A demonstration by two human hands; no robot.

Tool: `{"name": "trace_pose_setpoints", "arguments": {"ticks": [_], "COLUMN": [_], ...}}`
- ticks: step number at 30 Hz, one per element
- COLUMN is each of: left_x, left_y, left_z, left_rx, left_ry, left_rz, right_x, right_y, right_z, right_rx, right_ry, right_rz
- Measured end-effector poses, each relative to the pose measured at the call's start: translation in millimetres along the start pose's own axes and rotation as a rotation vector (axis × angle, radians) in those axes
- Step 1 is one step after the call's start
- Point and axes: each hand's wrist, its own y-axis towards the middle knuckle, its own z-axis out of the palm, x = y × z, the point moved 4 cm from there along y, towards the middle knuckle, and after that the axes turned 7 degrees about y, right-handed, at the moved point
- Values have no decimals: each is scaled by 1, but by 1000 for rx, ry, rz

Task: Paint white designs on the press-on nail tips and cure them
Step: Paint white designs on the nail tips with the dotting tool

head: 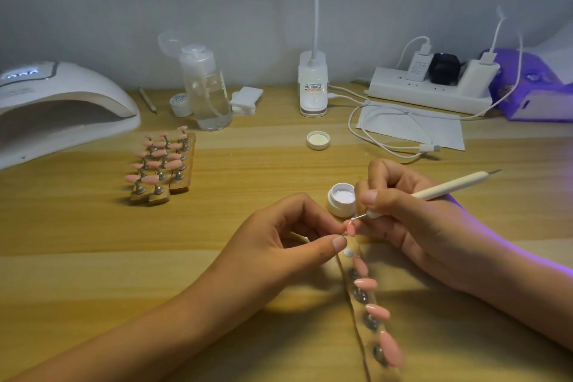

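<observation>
Nearest: strip (358, 312) of pink tips (376, 311). Pinching one tip (351, 228) in left hand (279, 245); gripping pen (446, 187) in right hand (412, 220), point at tip, beside jar (341, 198).

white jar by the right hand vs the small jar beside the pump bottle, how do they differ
The white jar by the right hand is open, its white contents showing; the small jar beside the pump bottle is closed, with lettering on its lid. The white jar stands mid-table; the small jar stands at the back near the wall. Both are small, round and white.
</observation>
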Motion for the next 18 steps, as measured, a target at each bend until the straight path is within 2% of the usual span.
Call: {"name": "trace_pose_setpoints", "arguments": {"ticks": [6, 11, 14, 18], "left_x": [-5, -14, -16, -13], "left_y": [4, 14, 15, 10], "left_z": [0, 5, 12, 15], "left_rx": [-14, -40, -109, -153], "left_ry": [-52, -153, -109, 83], "left_rz": [-61, -164, -120, -18], "right_x": [2, 13, 11, 0], "right_y": [2, 7, 2, -5], "right_z": [-1, -12, -13, -12], "right_rx": [-23, -171, -207, -209], "right_ry": [46, 139, 219, 255], "right_rz": [8, 31, 10, 0]}}
